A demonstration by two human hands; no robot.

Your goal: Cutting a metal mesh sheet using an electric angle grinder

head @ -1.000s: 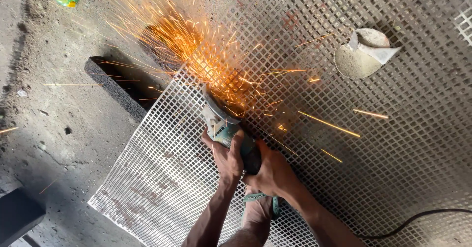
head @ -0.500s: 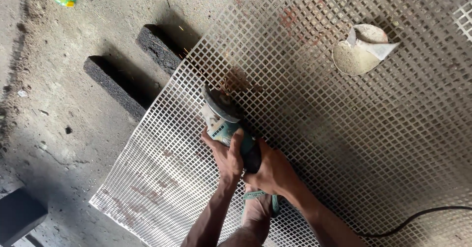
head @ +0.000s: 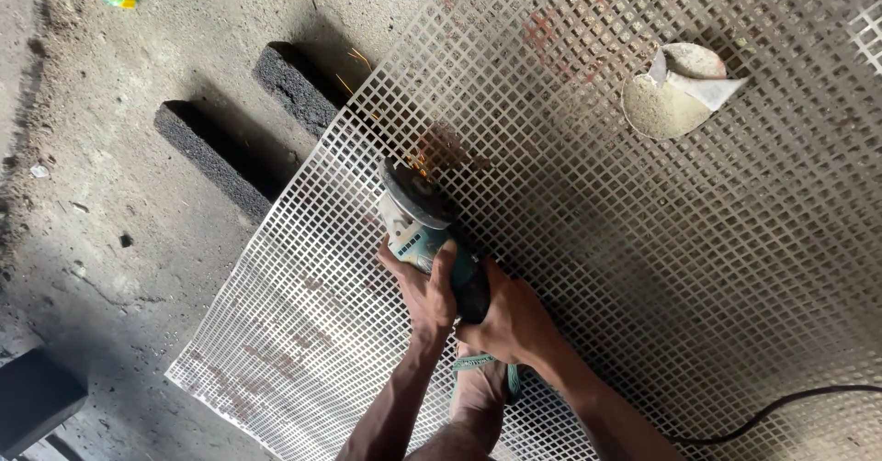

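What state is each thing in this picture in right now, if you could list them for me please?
Angle grinder: held in both hands, disc on the mesh, a few sparks flying.
Left hand: closed around the grinder's body.
Right hand: closed around the grinder's rear.
Perforated metal sheet: lying flat, propped on blocks.
Two dark blocks: lying on the floor, partly under the sheet.
Black cable: trailing loose across the sheet.

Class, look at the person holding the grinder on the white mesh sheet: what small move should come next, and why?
Probably press the angle grinder down a little. Both hands grip it, its disc sits on the mesh sheet, and only a few faint sparks show.
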